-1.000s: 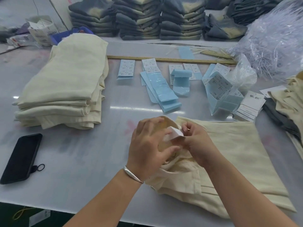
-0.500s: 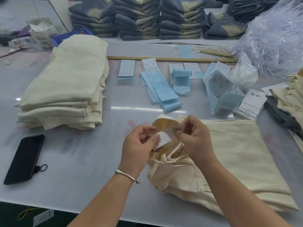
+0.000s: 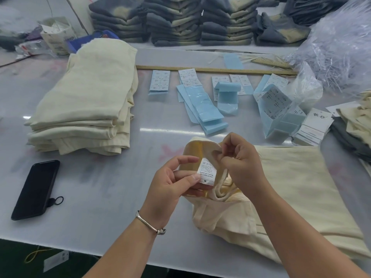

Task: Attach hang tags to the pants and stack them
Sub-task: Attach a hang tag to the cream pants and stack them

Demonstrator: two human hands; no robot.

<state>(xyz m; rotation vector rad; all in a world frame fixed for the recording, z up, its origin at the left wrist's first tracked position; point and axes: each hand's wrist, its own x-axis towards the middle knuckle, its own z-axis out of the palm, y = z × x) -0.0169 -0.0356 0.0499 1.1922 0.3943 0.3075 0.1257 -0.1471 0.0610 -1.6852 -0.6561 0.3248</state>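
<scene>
Bright, even overhead light fills the scene — a streak of glare lies on the white table (image 3: pixel 160 129) at centre, another at the left edge. Shadows are soft and faint. Wide-angle bending curves the far stacks and corners; focus is sharpest near.

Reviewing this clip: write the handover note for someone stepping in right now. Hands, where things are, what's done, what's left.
Left hand: pinches the care label inside the waistband; it reads size M.
Right hand: grips the waistband, folding it open.
Pants: cream, flat on the table, waist lifted. No hang tag visible on them.
Done: cream stack at left.
Supplies: blue sticker sheets and white hang tags beyond the pants.
Left: pick a tag, probably size M, attach it, then move the pants to the stack.
</scene>
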